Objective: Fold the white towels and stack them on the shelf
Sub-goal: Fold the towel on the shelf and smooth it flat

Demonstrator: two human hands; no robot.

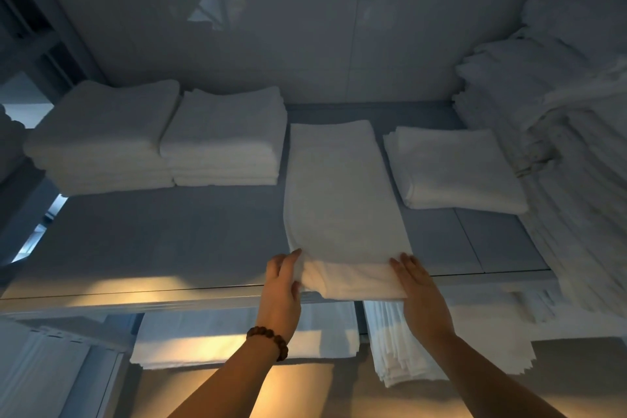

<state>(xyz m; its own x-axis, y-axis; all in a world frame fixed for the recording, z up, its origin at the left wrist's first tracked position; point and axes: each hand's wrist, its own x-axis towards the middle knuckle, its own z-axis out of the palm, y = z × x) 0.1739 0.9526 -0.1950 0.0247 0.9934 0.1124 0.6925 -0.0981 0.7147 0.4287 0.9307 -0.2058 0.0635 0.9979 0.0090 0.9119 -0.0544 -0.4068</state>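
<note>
A long white towel (339,200), folded into a narrow strip, lies lengthwise on the grey shelf (152,241), its near end hanging slightly over the front edge. My left hand (283,288), with a bead bracelet on the wrist, holds the near left corner, thumb on top. My right hand (420,295) lies against the near right corner with its fingers straight. Two stacks of folded white towels (101,139) (224,139) sit at the back left. A low folded pile (454,170) sits to the right of the strip.
A big heap of unfolded white towels (563,146) fills the right side. On the shelf below lie a flat white cloth (190,339) and a stack of thin white linens (390,346). A grey wall backs the shelf.
</note>
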